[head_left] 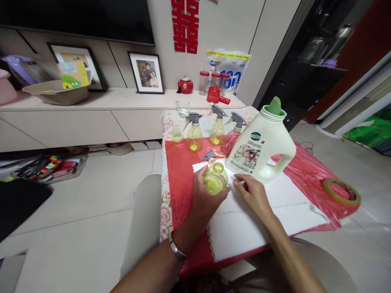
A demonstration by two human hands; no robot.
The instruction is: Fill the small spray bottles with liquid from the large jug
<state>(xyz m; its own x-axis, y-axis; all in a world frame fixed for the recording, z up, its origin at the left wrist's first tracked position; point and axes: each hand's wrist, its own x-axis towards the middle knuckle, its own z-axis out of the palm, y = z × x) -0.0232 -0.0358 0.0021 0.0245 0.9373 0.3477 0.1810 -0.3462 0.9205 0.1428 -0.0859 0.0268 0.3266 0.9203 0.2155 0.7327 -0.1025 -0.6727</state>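
My left hand (204, 198) is wrapped round a small yellow-green bottle (215, 179) with no top, held upright on the white cloth (259, 219). My right hand (252, 192) lies just right of it, fingers pinched low on the cloth by the foot of a large white detergent jug (261, 144) with a green cap. What the right fingers hold cannot be made out. A loose grey spray head (210, 155) lies just behind the bottle.
Three spray bottles (194, 134) stand in a row at the table's far end with a small yellow cup (177, 134) and a glass (182, 108). A tape roll (341, 191) lies on the red plastic sheet (180, 171) at right. A low white cabinet (76, 118) runs behind.
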